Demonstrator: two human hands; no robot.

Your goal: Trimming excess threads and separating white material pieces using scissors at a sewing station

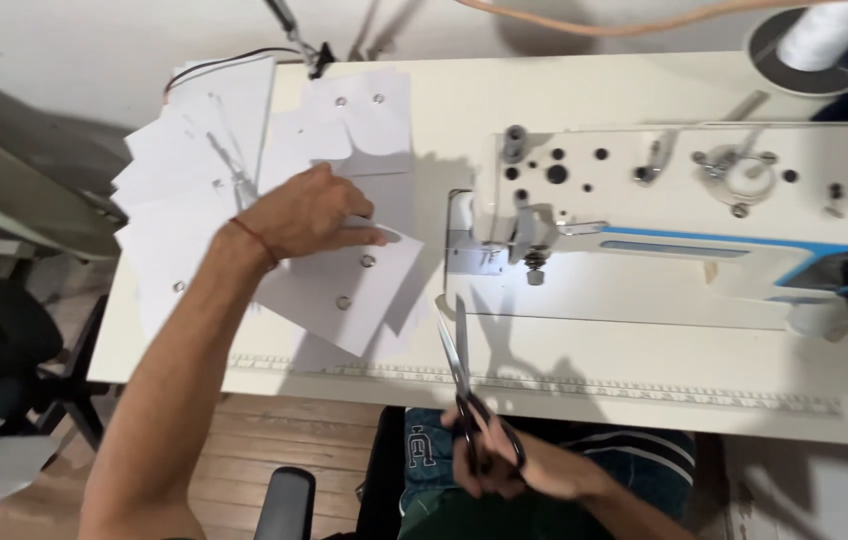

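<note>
The left hand (309, 212) lies palm down, fingers spread and flat, on a white paper pattern piece (349, 290) with small metal eyelets. This piece rests on the left half of the tabletop (644, 375), its lower corner reaching toward the front edge. The hand presses on the piece and is not closed around anything. More white paper pieces (194, 170) are fanned out beneath and behind it, toward the far left corner of the tabletop.

The right hand (509, 465) is at the front edge of the tabletop, near the middle, with its fingers through the black handles of a pair of scissors (459, 365). The blades are slightly parted and point away from the person, over the tabletop, just right of the pattern piece and not touching it.

A white sewing machine (684, 230) occupies the right half of the tabletop.
</note>
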